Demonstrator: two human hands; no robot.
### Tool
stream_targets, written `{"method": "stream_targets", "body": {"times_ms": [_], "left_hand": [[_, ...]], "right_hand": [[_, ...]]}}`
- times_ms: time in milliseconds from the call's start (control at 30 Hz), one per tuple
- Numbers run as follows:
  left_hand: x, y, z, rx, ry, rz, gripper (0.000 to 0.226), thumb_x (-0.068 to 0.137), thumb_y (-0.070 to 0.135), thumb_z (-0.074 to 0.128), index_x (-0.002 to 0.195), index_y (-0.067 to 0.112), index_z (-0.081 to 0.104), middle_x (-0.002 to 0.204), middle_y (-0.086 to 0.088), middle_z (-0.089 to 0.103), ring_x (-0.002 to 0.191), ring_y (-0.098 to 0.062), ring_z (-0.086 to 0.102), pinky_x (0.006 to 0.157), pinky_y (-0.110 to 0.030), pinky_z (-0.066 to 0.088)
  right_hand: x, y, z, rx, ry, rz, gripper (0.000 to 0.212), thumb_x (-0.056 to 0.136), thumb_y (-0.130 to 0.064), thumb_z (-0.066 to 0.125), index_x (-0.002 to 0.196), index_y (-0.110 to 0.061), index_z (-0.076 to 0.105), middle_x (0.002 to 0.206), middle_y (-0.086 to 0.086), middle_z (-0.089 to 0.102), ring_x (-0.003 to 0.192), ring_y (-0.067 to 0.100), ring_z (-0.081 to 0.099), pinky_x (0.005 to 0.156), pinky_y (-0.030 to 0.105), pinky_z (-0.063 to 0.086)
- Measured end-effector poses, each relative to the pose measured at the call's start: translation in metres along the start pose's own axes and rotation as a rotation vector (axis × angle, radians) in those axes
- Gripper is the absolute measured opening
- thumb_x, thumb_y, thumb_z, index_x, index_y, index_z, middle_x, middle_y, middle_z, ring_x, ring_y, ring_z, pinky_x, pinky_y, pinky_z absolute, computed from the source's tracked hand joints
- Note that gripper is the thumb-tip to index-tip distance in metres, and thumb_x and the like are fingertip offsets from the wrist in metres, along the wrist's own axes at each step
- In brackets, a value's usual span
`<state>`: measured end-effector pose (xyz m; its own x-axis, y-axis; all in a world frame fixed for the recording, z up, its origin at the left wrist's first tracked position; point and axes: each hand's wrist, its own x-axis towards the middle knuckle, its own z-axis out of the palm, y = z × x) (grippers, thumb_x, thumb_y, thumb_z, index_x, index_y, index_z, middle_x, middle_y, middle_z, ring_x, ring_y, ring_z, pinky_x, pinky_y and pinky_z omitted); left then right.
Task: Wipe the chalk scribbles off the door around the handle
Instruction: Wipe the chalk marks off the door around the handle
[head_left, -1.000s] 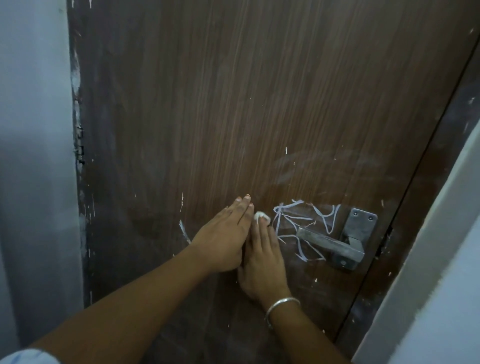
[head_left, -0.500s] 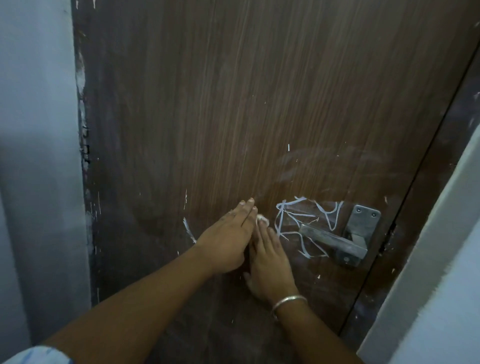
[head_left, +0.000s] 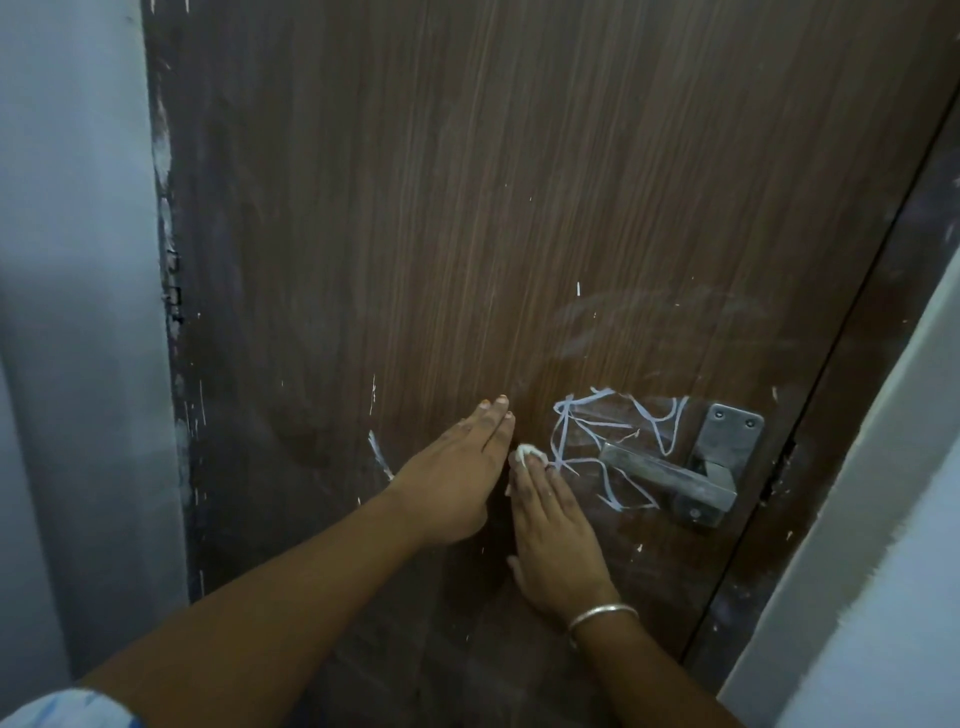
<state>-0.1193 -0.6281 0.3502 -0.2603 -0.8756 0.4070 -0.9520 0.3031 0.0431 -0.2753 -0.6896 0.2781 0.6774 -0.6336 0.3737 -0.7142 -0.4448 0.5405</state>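
Observation:
A brown wooden door (head_left: 467, 208) fills the view. White chalk scribbles (head_left: 597, 447) cross it just left of and behind the metal lever handle (head_left: 670, 475) and its plate (head_left: 727, 436). My right hand (head_left: 556, 530) lies flat on the door below and left of the scribbles, fingers pressing a small white wad of cloth (head_left: 530, 454) at the scribbles' left edge. My left hand (head_left: 452, 473) rests flat on the door beside it, fingers together, holding nothing. A faint chalk smear (head_left: 649, 327) shows above the handle.
A short chalk stroke (head_left: 379, 460) sits left of my left hand. The dark door frame (head_left: 857, 415) runs along the right, with a pale wall (head_left: 883, 571) beyond. Another pale wall (head_left: 67, 312) borders the hinge side on the left.
Both hands stay flat on the door. My right hand with the white wad has edged slightly right, to the scribbles' left edge. The scribbles look the same.

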Motion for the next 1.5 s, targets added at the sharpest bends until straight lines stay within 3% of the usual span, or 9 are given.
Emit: {"method": "stream_targets", "body": {"times_ms": [200, 500, 633, 733, 933, 1067, 1267, 1367, 1500], "left_hand": [[0.005, 0.006, -0.003, -0.04, 0.042, -0.039, 0.084, 0.082, 0.0, 0.047, 0.148, 0.008, -0.005, 0.158, -0.009, -0.012, 0.145, -0.018, -0.011, 0.118, -0.027, 0.0], [0.012, 0.026, -0.018, -0.246, 0.363, -0.177, 0.079, 0.082, -0.005, 0.041, 0.148, 0.005, -0.002, 0.157, -0.008, -0.016, 0.145, -0.017, -0.011, 0.118, -0.029, 0.008], [0.011, 0.029, -0.02, -0.247, 0.348, -0.162, 0.079, 0.082, -0.005, 0.042, 0.148, 0.004, -0.002, 0.157, -0.009, -0.016, 0.145, -0.017, -0.011, 0.118, -0.028, 0.007], [0.011, 0.032, -0.022, -0.289, 0.345, -0.174, 0.08, 0.081, -0.005, 0.041, 0.148, 0.004, -0.002, 0.157, -0.008, -0.017, 0.145, -0.018, -0.01, 0.118, -0.027, 0.007], [0.014, 0.037, -0.03, -0.335, 0.356, -0.168, 0.083, 0.081, -0.005, 0.043, 0.148, 0.006, -0.004, 0.157, -0.007, -0.015, 0.145, -0.016, -0.009, 0.118, -0.032, 0.011], [0.016, 0.036, -0.034, -0.325, 0.344, -0.157, 0.085, 0.081, -0.005, 0.045, 0.148, 0.008, -0.006, 0.158, -0.007, -0.015, 0.145, -0.015, -0.012, 0.119, -0.032, 0.01], [0.018, 0.04, -0.034, -0.368, 0.255, -0.166, 0.086, 0.082, -0.005, 0.046, 0.148, 0.01, -0.007, 0.157, -0.004, -0.018, 0.144, -0.012, -0.013, 0.118, -0.029, 0.009], [0.019, 0.046, -0.033, -0.384, 0.225, -0.165, 0.085, 0.082, -0.007, 0.045, 0.148, 0.009, -0.007, 0.157, -0.004, -0.018, 0.144, -0.012, -0.013, 0.117, -0.027, 0.007], [0.019, 0.052, -0.033, -0.397, 0.187, -0.155, 0.085, 0.083, -0.006, 0.045, 0.148, 0.01, -0.007, 0.157, -0.001, -0.019, 0.144, -0.012, -0.011, 0.115, -0.026, 0.01]], "right_hand": [[0.009, -0.001, -0.012, -0.312, 0.024, 0.021, 0.066, 0.095, -0.032, 0.019, 0.141, 0.01, -0.001, 0.149, 0.032, -0.008, 0.134, 0.048, -0.019, 0.11, 0.052, -0.014], [0.05, 0.009, -0.07, -0.392, 0.101, 0.269, 0.078, 0.093, -0.047, 0.028, 0.144, 0.004, -0.001, 0.152, 0.027, -0.003, 0.14, 0.042, -0.004, 0.099, 0.058, -0.023], [0.052, 0.02, -0.085, -0.187, 0.2, 0.257, 0.046, 0.091, -0.026, 0.041, 0.129, 0.0, 0.047, 0.14, 0.023, 0.042, 0.132, 0.034, 0.037, 0.113, 0.044, 0.02], [0.059, 0.031, -0.096, -0.061, 0.336, 0.128, 0.026, 0.079, -0.013, 0.048, 0.082, -0.012, 0.074, 0.098, 0.012, 0.072, 0.093, 0.025, 0.068, 0.077, 0.033, 0.056], [0.068, 0.056, -0.121, -0.053, 0.45, 0.032, 0.005, 0.071, -0.011, 0.067, 0.067, -0.013, 0.066, 0.064, 0.003, 0.061, 0.045, 0.012, 0.056, 0.036, 0.021, 0.042], [0.066, 0.092, -0.137, 0.039, 0.608, 0.12, 0.006, 0.074, 0.001, 0.066, 0.076, -0.004, 0.063, 0.074, 0.014, 0.063, 0.063, 0.025, 0.061, 0.048, 0.028, 0.048], [0.067, 0.105, -0.126, -0.071, 0.437, 0.056, 0.035, 0.089, 0.0, 0.051, 0.123, 0.01, 0.05, 0.13, 0.027, 0.051, 0.127, 0.038, 0.042, 0.107, 0.039, 0.036], [0.075, 0.099, -0.126, -0.086, 0.263, -0.174, 0.037, 0.095, -0.003, 0.038, 0.13, 0.01, 0.041, 0.144, 0.026, 0.033, 0.137, 0.036, 0.024, 0.109, 0.04, 0.033], [0.066, 0.112, -0.131, -0.173, 0.275, -0.281, 0.028, 0.094, -0.011, 0.044, 0.113, -0.001, 0.061, 0.129, 0.019, 0.054, 0.122, 0.028, 0.043, 0.097, 0.034, 0.044]]}}
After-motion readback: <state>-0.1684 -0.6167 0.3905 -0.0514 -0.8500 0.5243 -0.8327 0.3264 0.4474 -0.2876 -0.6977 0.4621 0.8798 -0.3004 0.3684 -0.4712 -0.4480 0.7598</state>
